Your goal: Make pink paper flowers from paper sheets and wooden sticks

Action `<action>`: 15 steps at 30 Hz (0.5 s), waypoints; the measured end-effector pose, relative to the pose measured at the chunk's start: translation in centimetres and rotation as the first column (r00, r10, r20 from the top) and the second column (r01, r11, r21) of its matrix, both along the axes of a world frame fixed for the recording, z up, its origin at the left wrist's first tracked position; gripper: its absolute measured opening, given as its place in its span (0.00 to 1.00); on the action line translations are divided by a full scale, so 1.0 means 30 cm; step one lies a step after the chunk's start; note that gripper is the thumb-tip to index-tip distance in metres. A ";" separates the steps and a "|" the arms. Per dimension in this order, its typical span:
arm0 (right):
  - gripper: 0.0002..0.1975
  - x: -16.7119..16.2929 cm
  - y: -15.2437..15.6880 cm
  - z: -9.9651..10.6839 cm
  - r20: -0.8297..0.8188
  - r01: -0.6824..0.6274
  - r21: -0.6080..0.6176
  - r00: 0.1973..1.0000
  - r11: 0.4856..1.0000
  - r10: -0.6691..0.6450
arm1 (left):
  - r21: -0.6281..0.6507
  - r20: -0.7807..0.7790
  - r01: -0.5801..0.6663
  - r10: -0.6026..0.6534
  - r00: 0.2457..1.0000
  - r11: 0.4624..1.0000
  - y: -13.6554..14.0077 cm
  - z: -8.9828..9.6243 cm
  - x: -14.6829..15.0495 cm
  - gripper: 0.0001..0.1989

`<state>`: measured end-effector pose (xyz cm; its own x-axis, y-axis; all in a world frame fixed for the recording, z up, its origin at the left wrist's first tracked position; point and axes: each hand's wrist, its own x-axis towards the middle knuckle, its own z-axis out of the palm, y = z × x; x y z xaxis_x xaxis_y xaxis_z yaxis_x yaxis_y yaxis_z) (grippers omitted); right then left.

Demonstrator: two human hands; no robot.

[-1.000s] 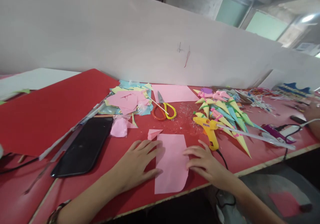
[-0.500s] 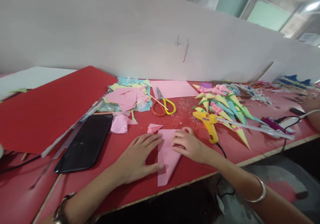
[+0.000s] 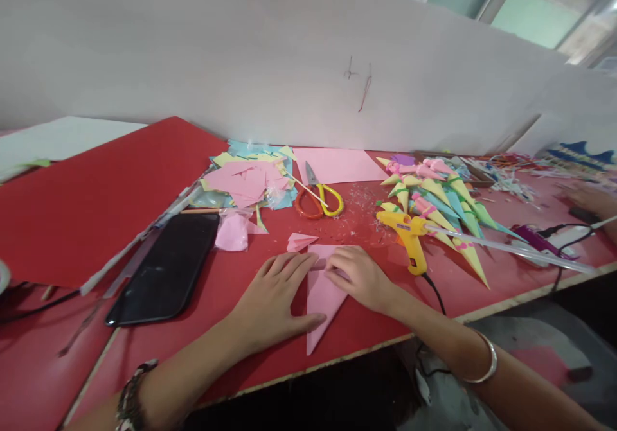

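A sheet of pink paper point(image 3: 322, 299), folded over to a narrow triangle with its point toward me, lies on the red tabletop. My left hand point(image 3: 270, 302) is flat with fingers spread, its fingertips and thumb on the paper's left side. My right hand point(image 3: 362, 278) has its fingers curled and pressed on the paper's upper right part, at the folded layer. Just beyond the sheet sits a small folded pink piece point(image 3: 301, 242). Scissors point(image 3: 319, 198) with one red and one yellow handle rest farther back.
A yellow glue gun point(image 3: 407, 238) lies right of my hands, before a heap of small paper cones point(image 3: 446, 203). Left are a black phone point(image 3: 166, 270), a plastic bag point(image 3: 232, 232) and paper scraps point(image 3: 243, 180). A person's hand point(image 3: 590, 196) shows at the far right.
The pink paper's right side has been folded farther over, so its lower end now comes to a point. My right hand has moved slightly left across the paper.
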<state>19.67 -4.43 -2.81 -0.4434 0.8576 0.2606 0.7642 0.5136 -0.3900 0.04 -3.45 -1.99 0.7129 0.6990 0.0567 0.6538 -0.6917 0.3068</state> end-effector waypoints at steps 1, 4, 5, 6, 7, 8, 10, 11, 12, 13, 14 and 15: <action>0.07 -0.002 0.000 -0.002 -0.002 0.008 0.005 1.000 1.000 -0.008 | 0.001 -0.001 -0.001 0.001 1.000 1.000 -0.001 -0.002 -0.001 0.35; 0.07 -0.008 -0.001 -0.007 -0.006 0.033 0.013 0.999 0.999 -0.032 | 0.008 0.004 -0.004 0.004 1.000 1.000 0.000 -0.005 -0.002 0.35; 0.08 -0.009 -0.002 -0.008 -0.005 0.037 0.011 0.999 0.999 -0.037 | 0.008 0.005 -0.007 0.007 1.000 1.000 0.001 -0.005 -0.002 0.35; 0.08 -0.010 -0.003 -0.007 -0.005 0.039 0.006 0.999 0.999 -0.039 | 0.006 0.004 -0.010 0.010 1.000 1.000 0.002 -0.005 -0.002 0.35; 0.08 -0.012 -0.004 -0.007 -0.006 0.042 0.001 0.999 0.999 -0.042 | 0.001 0.002 -0.011 0.011 1.000 1.000 0.004 -0.004 -0.002 0.35; 0.08 -0.012 -0.005 -0.005 -0.009 0.047 -0.005 0.999 0.999 -0.047 | -0.003 -0.001 -0.010 0.010 1.000 1.000 0.005 -0.004 -0.001 0.35; 0.07 -0.013 -0.008 -0.003 -0.015 0.073 -0.019 0.997 0.997 -0.073 | -0.006 -0.007 -0.009 0.009 1.000 1.000 0.008 -0.003 0.000 0.36; 0.07 -0.013 -0.010 -0.001 -0.016 0.095 -0.025 0.995 0.995 -0.096 | -0.006 -0.010 -0.007 0.007 1.000 1.000 0.008 -0.003 0.000 0.36; 0.07 -0.013 -0.011 0.000 -0.015 0.120 -0.030 0.993 0.992 -0.121 | -0.005 -0.013 -0.008 0.008 1.000 1.000 0.009 -0.004 0.000 0.36; 0.08 -0.013 -0.011 0.000 -0.012 0.140 -0.037 0.990 0.989 -0.141 | -0.005 -0.016 -0.010 0.010 1.000 1.000 0.008 -0.005 -0.001 0.37; 0.08 -0.013 -0.011 0.001 -0.010 0.154 -0.045 0.988 0.987 -0.155 | -0.005 -0.017 -0.013 0.013 1.000 1.000 0.008 -0.006 -0.002 0.37; 0.08 -0.013 -0.010 0.001 -0.010 0.162 -0.054 0.987 0.985 -0.163 | -0.006 -0.016 -0.014 0.014 1.000 1.000 0.007 -0.007 -0.003 0.38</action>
